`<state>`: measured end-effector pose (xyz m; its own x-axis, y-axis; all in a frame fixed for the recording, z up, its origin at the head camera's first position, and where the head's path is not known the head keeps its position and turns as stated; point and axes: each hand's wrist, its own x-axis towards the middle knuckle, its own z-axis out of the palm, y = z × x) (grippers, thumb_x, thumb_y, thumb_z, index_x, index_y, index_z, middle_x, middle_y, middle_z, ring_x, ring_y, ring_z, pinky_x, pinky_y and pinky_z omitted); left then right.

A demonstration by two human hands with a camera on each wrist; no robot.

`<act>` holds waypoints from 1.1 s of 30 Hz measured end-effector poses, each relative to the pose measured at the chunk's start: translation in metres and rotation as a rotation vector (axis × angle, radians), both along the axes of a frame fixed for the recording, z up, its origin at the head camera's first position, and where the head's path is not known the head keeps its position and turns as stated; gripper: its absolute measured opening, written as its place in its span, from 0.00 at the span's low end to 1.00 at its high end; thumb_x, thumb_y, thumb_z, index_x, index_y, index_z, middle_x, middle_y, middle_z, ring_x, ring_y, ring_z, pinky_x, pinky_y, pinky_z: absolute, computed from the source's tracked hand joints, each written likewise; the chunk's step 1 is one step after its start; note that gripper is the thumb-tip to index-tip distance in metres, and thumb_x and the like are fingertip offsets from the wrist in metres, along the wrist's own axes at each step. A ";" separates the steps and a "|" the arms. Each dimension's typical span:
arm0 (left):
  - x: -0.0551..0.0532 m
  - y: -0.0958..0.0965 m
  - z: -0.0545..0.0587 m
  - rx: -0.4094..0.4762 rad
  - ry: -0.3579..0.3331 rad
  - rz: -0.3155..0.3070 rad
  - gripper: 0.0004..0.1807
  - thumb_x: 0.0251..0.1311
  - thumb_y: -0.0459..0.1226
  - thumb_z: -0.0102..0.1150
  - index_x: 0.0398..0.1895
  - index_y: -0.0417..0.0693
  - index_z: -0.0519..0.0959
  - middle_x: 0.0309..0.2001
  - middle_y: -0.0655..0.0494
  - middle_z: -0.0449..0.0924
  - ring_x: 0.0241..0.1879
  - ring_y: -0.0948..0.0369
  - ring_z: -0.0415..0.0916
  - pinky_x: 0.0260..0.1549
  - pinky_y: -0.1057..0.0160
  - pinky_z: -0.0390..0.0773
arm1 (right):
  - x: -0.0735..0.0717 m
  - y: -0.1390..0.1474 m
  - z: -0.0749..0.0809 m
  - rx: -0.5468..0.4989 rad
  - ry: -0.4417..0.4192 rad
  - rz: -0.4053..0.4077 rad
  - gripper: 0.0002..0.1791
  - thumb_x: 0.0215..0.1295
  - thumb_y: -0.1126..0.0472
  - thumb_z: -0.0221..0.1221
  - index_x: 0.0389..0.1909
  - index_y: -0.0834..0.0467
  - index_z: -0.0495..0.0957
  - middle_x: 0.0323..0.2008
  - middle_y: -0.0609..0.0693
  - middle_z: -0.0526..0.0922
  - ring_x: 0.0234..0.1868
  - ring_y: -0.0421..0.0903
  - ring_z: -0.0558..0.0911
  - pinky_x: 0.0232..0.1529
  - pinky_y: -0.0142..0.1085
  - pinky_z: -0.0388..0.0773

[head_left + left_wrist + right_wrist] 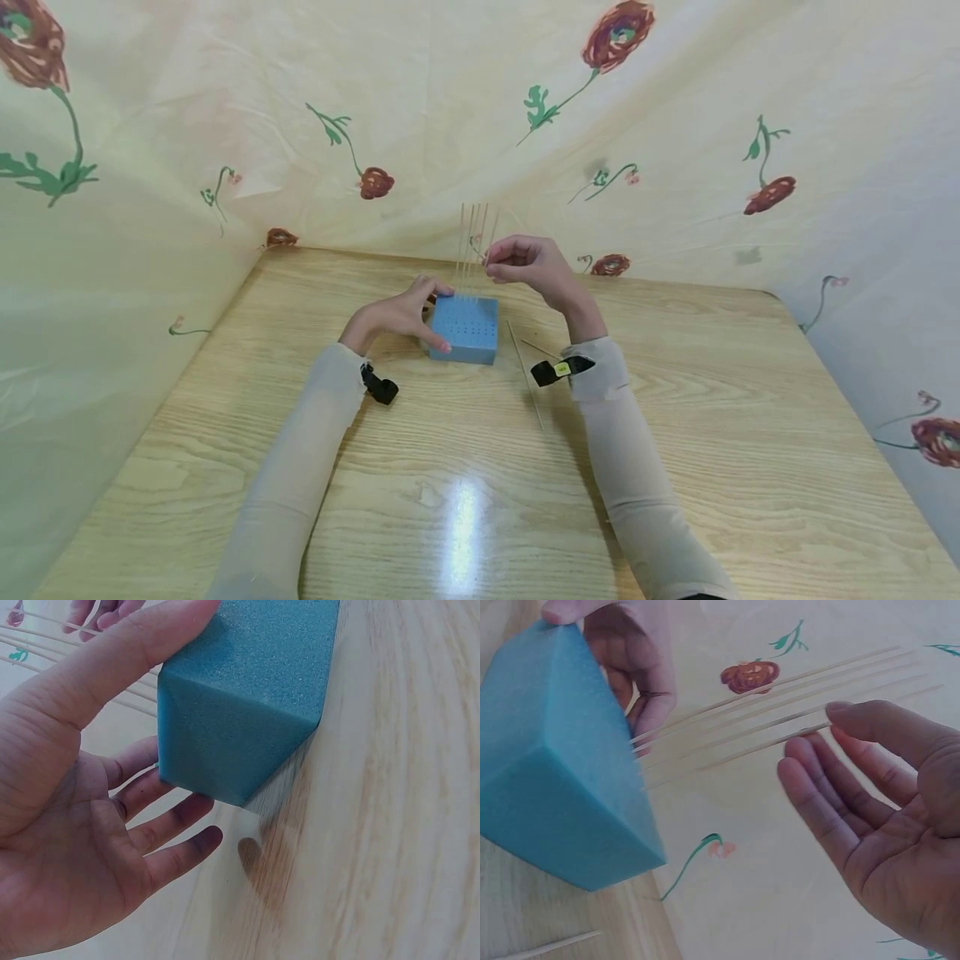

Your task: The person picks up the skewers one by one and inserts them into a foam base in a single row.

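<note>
A blue foam block point(463, 353) with rows of small holes in its top lies on the wooden table. My left hand point(396, 315) holds it from the left, thumb at the near side and fingers toward the far side. Several thin wooden sticks point(462, 250) stand upright along the block's far edge. With thumb and index finger, my right hand point(538, 267) pinches another thin stick point(754, 753) partway up its length. In the right wrist view that stick's lower end meets the block's holed face, beside the others.
Two loose sticks lie on the table point(712, 417) right of the block: one long stick point(525, 375), and another stick point(542, 349) partly hidden by the right wrist's strap. A flower-patterned sheet point(450, 108) hangs behind the table and along both sides.
</note>
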<state>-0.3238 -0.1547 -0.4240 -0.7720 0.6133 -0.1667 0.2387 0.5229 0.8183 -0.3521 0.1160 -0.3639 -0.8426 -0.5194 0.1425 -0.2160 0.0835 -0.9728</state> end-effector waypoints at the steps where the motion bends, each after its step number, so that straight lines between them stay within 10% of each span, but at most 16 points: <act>1: 0.000 0.000 0.000 0.001 -0.001 0.002 0.51 0.52 0.41 0.79 0.73 0.43 0.56 0.73 0.43 0.48 0.75 0.47 0.48 0.75 0.42 0.53 | 0.001 0.001 0.002 0.017 -0.003 0.002 0.11 0.65 0.70 0.65 0.47 0.69 0.82 0.37 0.49 0.88 0.39 0.47 0.87 0.44 0.36 0.85; 16: 0.001 0.000 0.001 0.008 -0.002 0.003 0.52 0.52 0.41 0.79 0.74 0.42 0.55 0.73 0.43 0.47 0.74 0.47 0.48 0.75 0.42 0.53 | 0.001 0.023 0.028 0.351 -0.019 0.045 0.13 0.67 0.67 0.65 0.51 0.64 0.82 0.43 0.54 0.87 0.44 0.49 0.87 0.50 0.46 0.85; 33: 0.002 0.001 0.001 0.013 -0.008 0.007 0.50 0.53 0.40 0.78 0.74 0.44 0.56 0.74 0.44 0.47 0.75 0.47 0.47 0.75 0.41 0.52 | 0.008 0.075 0.008 0.620 0.084 0.223 0.15 0.68 0.65 0.64 0.54 0.65 0.81 0.42 0.57 0.87 0.45 0.48 0.84 0.47 0.34 0.82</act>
<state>-0.3219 -0.1538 -0.4234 -0.7750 0.6102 -0.1648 0.2286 0.5137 0.8270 -0.3445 0.1910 -0.3559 -0.7042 -0.6871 -0.1789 -0.3659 0.5671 -0.7379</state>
